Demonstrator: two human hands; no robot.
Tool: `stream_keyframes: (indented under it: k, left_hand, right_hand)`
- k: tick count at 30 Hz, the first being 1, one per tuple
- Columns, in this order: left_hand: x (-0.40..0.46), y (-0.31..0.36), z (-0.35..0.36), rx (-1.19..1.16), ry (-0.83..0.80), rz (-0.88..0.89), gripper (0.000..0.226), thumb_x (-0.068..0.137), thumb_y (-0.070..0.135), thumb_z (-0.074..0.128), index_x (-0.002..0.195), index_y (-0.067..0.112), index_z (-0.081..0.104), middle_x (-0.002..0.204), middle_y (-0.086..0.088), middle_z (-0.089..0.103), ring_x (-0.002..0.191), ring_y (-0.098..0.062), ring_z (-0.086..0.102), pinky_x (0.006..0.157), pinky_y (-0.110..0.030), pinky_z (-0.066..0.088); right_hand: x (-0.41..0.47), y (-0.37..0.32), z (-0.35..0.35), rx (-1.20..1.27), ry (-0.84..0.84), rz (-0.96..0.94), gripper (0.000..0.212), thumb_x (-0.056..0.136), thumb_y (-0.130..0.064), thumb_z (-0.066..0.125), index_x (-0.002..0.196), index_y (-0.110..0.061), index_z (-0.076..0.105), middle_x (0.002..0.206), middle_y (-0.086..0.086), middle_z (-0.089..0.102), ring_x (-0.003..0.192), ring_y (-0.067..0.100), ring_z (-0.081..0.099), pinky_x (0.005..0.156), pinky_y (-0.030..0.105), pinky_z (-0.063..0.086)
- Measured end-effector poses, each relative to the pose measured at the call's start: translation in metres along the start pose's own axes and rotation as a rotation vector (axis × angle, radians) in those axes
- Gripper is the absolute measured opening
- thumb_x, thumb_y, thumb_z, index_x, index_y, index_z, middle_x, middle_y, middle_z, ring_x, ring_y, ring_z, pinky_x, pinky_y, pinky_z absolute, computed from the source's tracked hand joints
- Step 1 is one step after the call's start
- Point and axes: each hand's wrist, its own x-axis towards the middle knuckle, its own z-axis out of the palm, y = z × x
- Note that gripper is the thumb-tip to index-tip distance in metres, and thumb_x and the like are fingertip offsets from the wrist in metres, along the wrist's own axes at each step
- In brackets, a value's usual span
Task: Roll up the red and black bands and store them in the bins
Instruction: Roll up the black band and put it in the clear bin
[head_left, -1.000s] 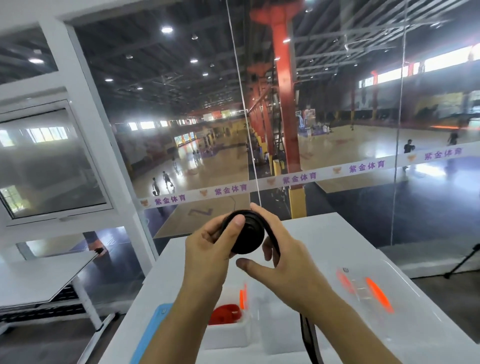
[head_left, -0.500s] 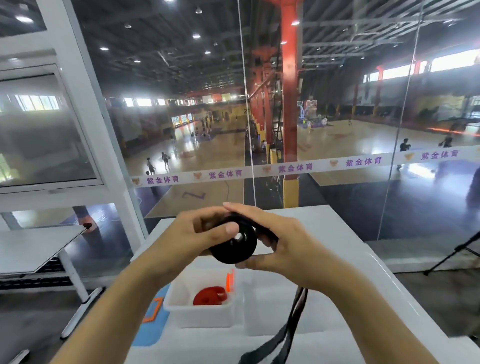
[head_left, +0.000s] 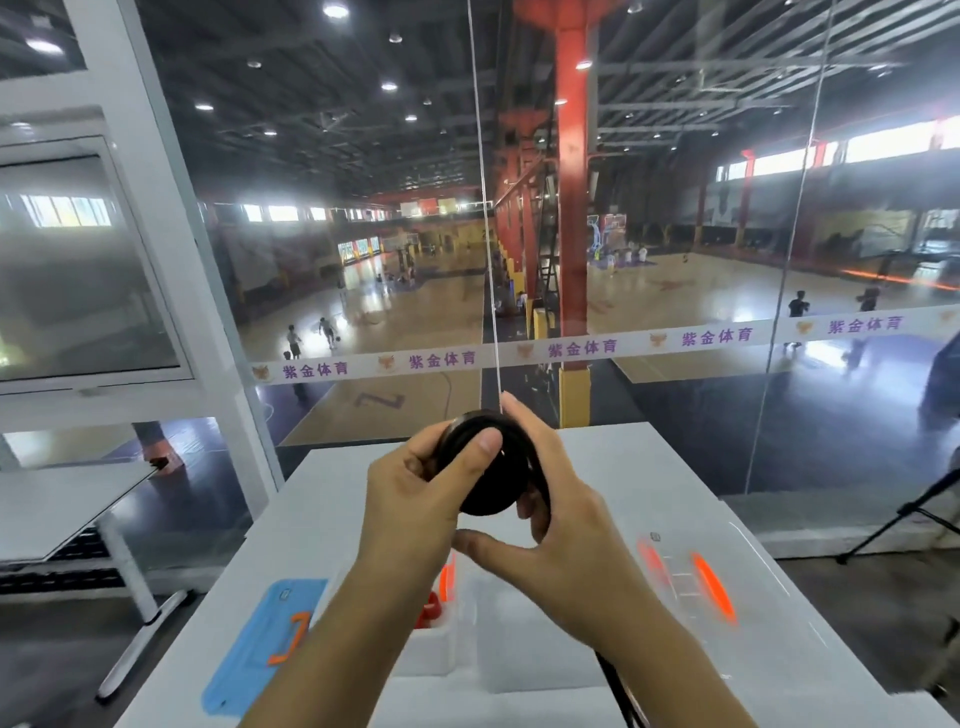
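I hold a thick black band roll (head_left: 493, 478) raised above the white table (head_left: 675, 467). My left hand (head_left: 415, 499) grips it from the left with the thumb pressed on its face. My right hand (head_left: 550, 525) wraps it from the right and below. The band's loose tail (head_left: 615, 686) hangs down under my right forearm. Below my hands stand two white bins; the left bin (head_left: 431, 654) holds a rolled red band (head_left: 428, 613), mostly hidden by my left arm. The right bin (head_left: 524, 654) sits beside it, its inside hidden.
A blue mat (head_left: 260, 639) with an orange mark lies at the table's left. A clear lid with orange clips (head_left: 696, 577) rests at the right. A glass wall stands just past the table's far edge. Another white table (head_left: 67, 499) is off to the left.
The camera view tilted up and back down. My hands kept turning the black roll, my right hand shifting from over it to under it, and the hanging tail has grown shorter.
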Motion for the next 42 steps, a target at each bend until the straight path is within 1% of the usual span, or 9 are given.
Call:
stream_keyframes:
  k: [6, 12, 16, 19, 23, 27, 31, 37, 42]
  left_hand:
    - [-0.008, -0.010, 0.014, -0.139, 0.129, -0.067, 0.028, 0.076, 0.048, 0.068, 0.097, 0.030, 0.075, 0.091, 0.011, 0.079, 0.087, 0.001, 0.073, 0.069, -0.013, 0.057]
    - [-0.020, -0.031, 0.023, -0.083, 0.128, -0.139, 0.039, 0.078, 0.056, 0.057, 0.100, 0.028, 0.073, 0.092, 0.014, 0.079, 0.090, -0.001, 0.073, 0.073, -0.012, 0.055]
    - [-0.024, -0.036, 0.016, -0.091, 0.109, -0.210, 0.033, 0.083, 0.053, 0.059, 0.099, 0.027, 0.071, 0.092, 0.002, 0.080, 0.082, -0.021, 0.078, 0.076, -0.033, 0.062]
    - [-0.022, -0.036, 0.002, -0.018, 0.008, -0.271, 0.019, 0.092, 0.046, 0.062, 0.096, 0.030, 0.071, 0.090, 0.001, 0.080, 0.083, -0.025, 0.078, 0.075, -0.032, 0.061]
    - [-0.011, -0.025, -0.026, 0.076, -0.270, -0.282, 0.032, 0.080, 0.045, 0.067, 0.103, 0.025, 0.076, 0.099, -0.001, 0.079, 0.098, -0.020, 0.075, 0.086, -0.035, 0.062]
    - [0.001, -0.011, -0.040, 0.269, -0.474, -0.268, 0.025, 0.085, 0.039, 0.070, 0.104, 0.026, 0.079, 0.098, 0.001, 0.080, 0.096, -0.015, 0.076, 0.082, -0.028, 0.061]
    - [-0.003, -0.016, -0.033, 0.348, -0.391, -0.149, 0.009, 0.090, 0.026, 0.072, 0.095, 0.029, 0.078, 0.088, 0.011, 0.080, 0.088, -0.002, 0.075, 0.072, -0.014, 0.056]
    - [-0.011, -0.034, -0.011, 0.204, -0.012, -0.048, 0.008, 0.090, 0.029, 0.071, 0.091, 0.036, 0.074, 0.084, 0.022, 0.077, 0.086, 0.007, 0.071, 0.067, -0.006, 0.053]
    - [-0.020, -0.040, 0.009, 0.007, 0.162, -0.076, 0.008, 0.092, 0.027, 0.069, 0.092, 0.027, 0.077, 0.084, 0.011, 0.080, 0.082, 0.000, 0.074, 0.066, -0.008, 0.053]
  right_hand:
    - [-0.024, 0.010, 0.033, -0.162, 0.224, 0.066, 0.102, 0.082, -0.059, 0.075, 0.154, -0.059, 0.003, 0.123, -0.023, 0.058, 0.092, -0.002, 0.057, 0.075, 0.004, 0.048]
    - [-0.033, 0.018, 0.043, -0.180, 0.254, 0.148, 0.097, 0.080, -0.055, 0.076, 0.155, -0.049, 0.015, 0.135, -0.024, 0.055, 0.120, 0.006, 0.054, 0.085, 0.013, 0.050]
    - [-0.035, 0.023, 0.042, -0.220, 0.211, 0.148, 0.086, 0.085, -0.047, 0.074, 0.154, -0.047, 0.023, 0.134, -0.022, 0.055, 0.123, 0.006, 0.048, 0.085, 0.016, 0.050]
    - [-0.031, 0.031, 0.031, -0.141, 0.118, 0.151, 0.083, 0.085, -0.049, 0.076, 0.153, -0.048, 0.030, 0.131, -0.023, 0.059, 0.114, 0.006, 0.060, 0.090, 0.023, 0.055]
    - [-0.023, 0.037, -0.002, -0.154, -0.207, 0.043, 0.083, 0.086, -0.039, 0.080, 0.151, -0.057, 0.031, 0.106, -0.017, 0.061, 0.088, 0.012, 0.054, 0.081, 0.024, 0.054]
    - [-0.017, 0.035, -0.011, -0.219, -0.313, 0.003, 0.088, 0.085, -0.040, 0.081, 0.151, -0.061, 0.027, 0.104, -0.012, 0.062, 0.088, 0.014, 0.053, 0.081, 0.026, 0.054]
    - [-0.021, 0.036, -0.009, -0.165, -0.286, 0.002, 0.090, 0.084, -0.042, 0.081, 0.152, -0.060, 0.025, 0.119, -0.011, 0.064, 0.093, 0.015, 0.054, 0.083, 0.026, 0.054]
    - [-0.034, 0.034, 0.006, -0.080, -0.099, 0.147, 0.101, 0.080, -0.043, 0.084, 0.151, -0.065, 0.015, 0.095, -0.022, 0.055, 0.077, 0.003, 0.054, 0.069, 0.014, 0.043]
    - [-0.040, 0.032, 0.034, -0.028, 0.108, 0.185, 0.097, 0.080, -0.047, 0.082, 0.155, -0.052, 0.021, 0.130, -0.030, 0.056, 0.105, 0.002, 0.059, 0.082, 0.016, 0.052]
